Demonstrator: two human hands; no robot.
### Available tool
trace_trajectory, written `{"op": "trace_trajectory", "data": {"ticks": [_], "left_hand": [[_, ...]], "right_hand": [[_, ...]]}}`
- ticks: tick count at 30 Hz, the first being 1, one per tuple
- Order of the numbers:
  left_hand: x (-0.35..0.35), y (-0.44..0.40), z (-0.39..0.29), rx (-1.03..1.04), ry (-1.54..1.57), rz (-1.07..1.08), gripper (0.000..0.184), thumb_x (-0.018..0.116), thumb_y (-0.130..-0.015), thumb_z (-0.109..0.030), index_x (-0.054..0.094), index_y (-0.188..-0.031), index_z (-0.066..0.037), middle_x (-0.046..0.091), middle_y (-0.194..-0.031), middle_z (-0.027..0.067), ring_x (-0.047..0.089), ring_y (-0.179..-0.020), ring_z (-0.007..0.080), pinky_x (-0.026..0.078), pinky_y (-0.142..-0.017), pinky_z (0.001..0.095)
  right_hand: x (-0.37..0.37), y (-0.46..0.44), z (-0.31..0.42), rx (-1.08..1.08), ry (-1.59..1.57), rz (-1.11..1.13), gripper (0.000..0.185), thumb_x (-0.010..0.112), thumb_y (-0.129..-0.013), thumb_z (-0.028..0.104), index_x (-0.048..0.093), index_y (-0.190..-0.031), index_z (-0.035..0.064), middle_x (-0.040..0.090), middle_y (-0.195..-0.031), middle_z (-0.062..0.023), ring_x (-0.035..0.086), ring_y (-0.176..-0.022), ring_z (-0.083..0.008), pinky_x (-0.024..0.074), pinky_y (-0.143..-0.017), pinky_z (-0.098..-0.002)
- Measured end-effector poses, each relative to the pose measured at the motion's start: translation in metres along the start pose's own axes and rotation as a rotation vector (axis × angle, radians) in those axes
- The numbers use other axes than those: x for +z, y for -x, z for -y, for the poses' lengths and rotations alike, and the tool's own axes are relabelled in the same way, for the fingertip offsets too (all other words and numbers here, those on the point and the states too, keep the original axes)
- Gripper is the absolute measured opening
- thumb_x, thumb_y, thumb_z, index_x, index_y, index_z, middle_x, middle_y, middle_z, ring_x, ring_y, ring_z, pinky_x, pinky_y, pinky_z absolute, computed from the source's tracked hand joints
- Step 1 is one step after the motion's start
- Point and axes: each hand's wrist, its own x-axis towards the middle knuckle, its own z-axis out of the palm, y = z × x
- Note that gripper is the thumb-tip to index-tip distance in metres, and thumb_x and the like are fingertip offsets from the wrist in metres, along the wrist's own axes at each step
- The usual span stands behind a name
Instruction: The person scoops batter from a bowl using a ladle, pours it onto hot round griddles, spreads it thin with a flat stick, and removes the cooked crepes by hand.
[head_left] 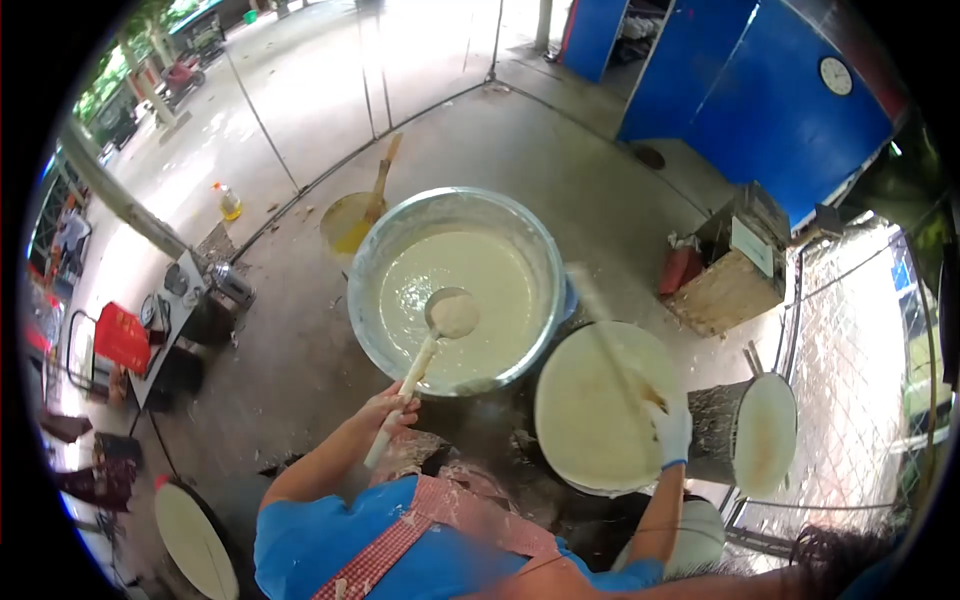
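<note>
My left hand (398, 408) is wrapped round the pale handle of a ladle (452, 313), whose bowl, full of cream-coloured batter, is over a large metal pot (541, 235) of the same batter. At the right, my right hand (672, 432), in a white glove, is closed at the edge of a round griddle (590, 410) covered with a pale layer. A long thin tool (607, 345), blurred by motion, reaches from this hand up across the griddle.
A yellow-stained bowl (343, 222) with a wooden stick stands behind the pot. Another round plate (765, 436) is at the right, and one more (196, 545) at the lower left. A box-like stand (730, 270) stands at the right back.
</note>
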Motion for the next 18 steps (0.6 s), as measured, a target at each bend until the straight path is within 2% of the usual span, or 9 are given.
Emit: {"op": "trace_trajectory", "data": {"ticks": [2,4,6,8,11,13,15,18], "left_hand": [[-0.026,-0.030,-0.048,-0.051,-0.097,-0.055,0.017,0.054,-0.089,-0.014,0.043,-0.100,-0.021,0.037,-0.062,-0.0002,0.030,-0.042,0.0040,0.026,-0.031,0.0161],[-0.054,-0.063,-0.084,-0.187,-0.100,-0.105,0.017,0.054,-0.089,-0.014,0.043,-0.100,-0.022,0.036,-0.062,-0.0005,0.030,-0.042,0.0038,0.026,-0.031,0.0160],[-0.077,-0.092,-0.115,-0.294,-0.105,-0.134,0.017,0.054,-0.089,-0.014,0.044,-0.100,-0.022,0.036,-0.062,-0.0009,0.030,-0.042,0.0036,0.026,-0.031,0.0160],[-0.098,-0.112,-0.131,-0.371,-0.084,-0.154,0.017,0.054,-0.089,-0.015,0.044,-0.100,-0.022,0.036,-0.061,-0.0012,0.030,-0.042,0.0034,0.025,-0.030,0.0159],[-0.121,-0.130,-0.130,-0.472,-0.037,-0.184,0.016,0.054,-0.090,-0.015,0.044,-0.100,-0.023,0.035,-0.061,-0.0017,0.029,-0.042,0.0032,0.025,-0.030,0.0158],[-0.123,-0.133,-0.126,-0.507,-0.019,-0.193,0.016,0.054,-0.090,-0.015,0.045,-0.100,-0.023,0.034,-0.060,-0.0021,0.029,-0.042,0.0030,0.025,-0.030,0.0157],[-0.113,-0.125,-0.127,-0.526,0.001,-0.212,0.016,0.054,-0.090,-0.015,0.045,-0.101,-0.024,0.034,-0.060,-0.0024,0.029,-0.042,0.0028,0.025,-0.030,0.0156],[-0.068,-0.091,-0.148,-0.487,0.035,-0.232,0.016,0.053,-0.090,-0.015,0.046,-0.101,-0.024,0.033,-0.060,-0.0029,0.029,-0.042,0.0025,0.024,-0.030,0.0155]], "right_hand": [[0.050,0.002,0.086,-0.297,0.099,0.184,0.034,0.059,-0.075,0.035,0.067,-0.091,0.0056,0.065,-0.079,-0.0179,0.063,-0.075,-0.0322,0.0477,-0.068,-0.0398],[0.138,-0.003,0.129,-0.386,0.488,0.201,0.034,0.058,-0.073,0.036,0.067,-0.087,0.0055,0.064,-0.078,-0.0201,0.064,-0.071,-0.0318,0.0484,-0.064,-0.0422],[0.215,0.003,0.168,-0.385,0.859,0.437,0.033,0.056,-0.076,0.038,0.065,-0.081,0.0074,0.064,-0.081,-0.0179,0.063,-0.080,-0.0333,0.0478,-0.069,-0.0432],[0.186,0.021,0.232,-0.347,0.724,0.508,0.036,0.057,-0.076,0.042,0.065,-0.083,0.0083,0.064,-0.080,-0.0173,0.063,-0.078,-0.0329,0.0475,-0.068,-0.0443],[0.208,0.046,0.185,-0.194,0.514,0.303,0.044,0.059,-0.074,0.049,0.064,-0.082,0.0065,0.064,-0.081,-0.0182,0.062,-0.078,-0.0359,0.0474,-0.069,-0.0461],[0.244,0.074,0.159,-0.116,0.589,0.392,0.051,0.058,-0.073,0.054,0.063,-0.080,0.0040,0.063,-0.080,-0.0213,0.061,-0.079,-0.0378,0.0473,-0.069,-0.0458],[0.260,0.111,0.152,-0.117,0.461,0.335,0.051,0.058,-0.076,0.053,0.063,-0.083,0.0025,0.063,-0.081,-0.0219,0.061,-0.079,-0.0387,0.0467,-0.070,-0.0462],[0.240,0.167,0.172,-0.039,0.260,0.209,0.046,0.059,-0.078,0.048,0.063,-0.092,0.0039,0.063,-0.080,-0.0217,0.061,-0.080,-0.0373,0.0471,-0.072,-0.0455]]}}
